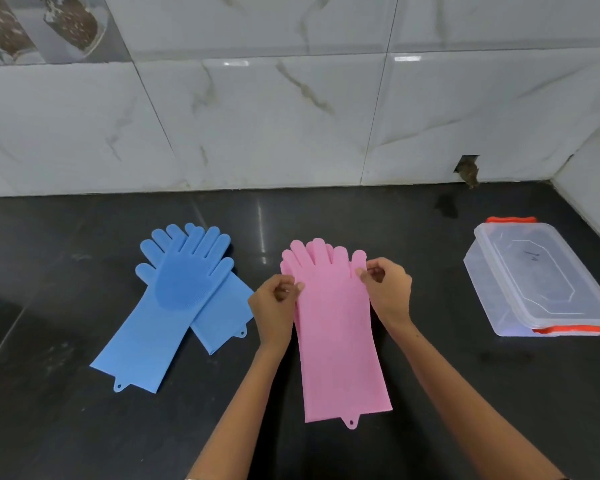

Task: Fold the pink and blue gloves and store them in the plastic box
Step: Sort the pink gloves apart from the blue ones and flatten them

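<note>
The pink gloves (340, 344) lie stacked flat on the black counter, fingers pointing toward the wall, cuffs toward me. My left hand (274, 301) pinches their left edge near the thumb. On the other side, my right hand (388, 292) pinches the right edge by the thumb. The blue gloves (174, 299) lie crossed over each other to the left, untouched, one with its bristled palm facing up. The clear plastic box (541, 282) with orange clips stands at the right, its lid on.
The black stone counter (326, 216) meets a white marble-tiled wall (257, 126) at the back and another on the right. A small hole in the wall sits near the back right corner.
</note>
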A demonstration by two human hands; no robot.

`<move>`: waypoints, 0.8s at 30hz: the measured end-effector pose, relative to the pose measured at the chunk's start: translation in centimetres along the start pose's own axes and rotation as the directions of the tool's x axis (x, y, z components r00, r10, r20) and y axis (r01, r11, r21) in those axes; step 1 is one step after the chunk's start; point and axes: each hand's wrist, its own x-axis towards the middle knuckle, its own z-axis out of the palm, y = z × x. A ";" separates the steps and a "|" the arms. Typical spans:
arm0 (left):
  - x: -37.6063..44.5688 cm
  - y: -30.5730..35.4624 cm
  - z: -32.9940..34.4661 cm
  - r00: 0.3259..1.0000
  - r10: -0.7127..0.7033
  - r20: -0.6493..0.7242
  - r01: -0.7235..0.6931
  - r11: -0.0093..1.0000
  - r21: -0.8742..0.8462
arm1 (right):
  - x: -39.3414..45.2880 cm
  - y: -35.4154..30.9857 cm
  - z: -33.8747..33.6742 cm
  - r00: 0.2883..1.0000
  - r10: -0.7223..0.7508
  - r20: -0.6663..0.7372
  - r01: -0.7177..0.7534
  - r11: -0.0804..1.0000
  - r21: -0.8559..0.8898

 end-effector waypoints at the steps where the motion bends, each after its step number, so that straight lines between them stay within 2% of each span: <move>1: 0.0 -0.3 -0.2 1.000 -0.017 -0.008 0.018 1.000 0.013 | 0.0 0.0 0.3 1.000 -0.011 0.012 0.011 1.000 0.006; 6: -0.1 -1.2 -0.5 0.992 -0.125 -0.025 0.127 0.989 0.082 | 0.1 1.2 1.5 0.991 0.027 0.132 -0.012 0.994 -0.112; 14: 0.7 -0.5 0.7 0.994 -0.107 0.037 0.103 0.990 0.098 | 0.0 2.7 0.2 0.995 0.020 0.100 0.000 0.980 -0.197; 20: 2.5 -0.7 0.5 0.963 -0.240 0.125 0.229 0.969 0.092 | 0.3 3.0 -0.3 0.992 0.066 0.111 -0.043 0.979 -0.201; 24: 3.3 -0.1 0.8 0.971 -0.197 0.136 0.178 0.975 0.136 | 1.2 2.3 0.0 0.981 0.118 0.153 -0.092 0.982 -0.166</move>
